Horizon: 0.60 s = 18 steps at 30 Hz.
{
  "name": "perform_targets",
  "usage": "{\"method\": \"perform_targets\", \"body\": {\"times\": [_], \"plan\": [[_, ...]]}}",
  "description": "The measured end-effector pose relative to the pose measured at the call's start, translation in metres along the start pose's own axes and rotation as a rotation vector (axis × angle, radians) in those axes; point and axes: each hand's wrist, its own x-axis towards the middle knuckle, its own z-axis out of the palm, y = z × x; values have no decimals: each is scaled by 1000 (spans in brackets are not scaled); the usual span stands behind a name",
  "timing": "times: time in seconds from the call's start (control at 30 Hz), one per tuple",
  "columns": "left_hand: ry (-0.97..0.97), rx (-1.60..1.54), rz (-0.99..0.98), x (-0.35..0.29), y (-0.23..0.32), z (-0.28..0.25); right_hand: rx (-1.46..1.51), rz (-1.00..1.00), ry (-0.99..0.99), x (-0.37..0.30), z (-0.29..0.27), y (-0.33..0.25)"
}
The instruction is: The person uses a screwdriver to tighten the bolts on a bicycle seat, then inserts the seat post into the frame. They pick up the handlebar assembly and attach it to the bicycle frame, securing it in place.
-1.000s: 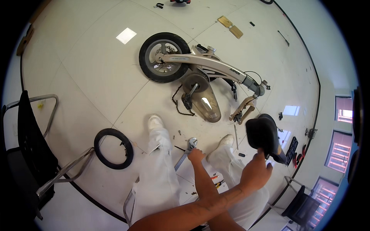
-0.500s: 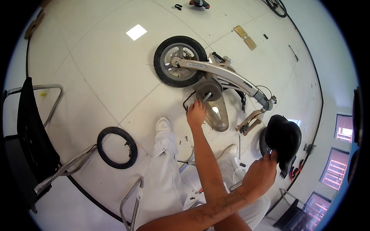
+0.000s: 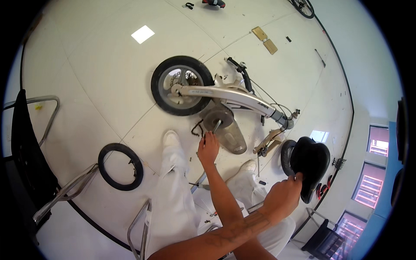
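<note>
My arms cross, the left forearm over the right. On the right side, my left hand (image 3: 284,194) is closed at the edge of a black bicycle saddle (image 3: 310,167); its exact hold is partly hidden. In the middle, my right hand (image 3: 209,151) is wrapped round the silver crank arm (image 3: 217,126) of a small champagne-coloured bike (image 3: 236,96). The bike's rear wheel (image 3: 157,89), with a black tyre, points left. A dark disc (image 3: 213,118) and a long grey chain cover (image 3: 234,141) sit around the crank. A loose chain (image 3: 196,128) dangles beside it.
A loose black tyre (image 3: 104,162) lies at left, near a black chair (image 3: 32,147) with metal legs. A pedal-like tan piece (image 3: 265,40), a thin tool (image 3: 320,57) and another saddle (image 3: 214,3) lie farther off. Red-handled tools (image 3: 323,188) are by the right wall.
The bike has tipped toward me, its rear wheel shifting left and nearer. Its handlebar now shows beyond the frame. Both hands keep their holds, and the view has shifted slightly.
</note>
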Motion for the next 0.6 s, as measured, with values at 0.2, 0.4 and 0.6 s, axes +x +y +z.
{"method": "perform_targets", "body": {"times": [0.2,0.4,0.6], "plan": [[105,-9,2,9,8,0,206,307,-334,27,-48,18],[777,-250,56,32,2,-28,-233,395,-311,143,-74,108],[1258,-812,-180,40,-27,-79,-638,-263,-288,243,-114,89]]}}
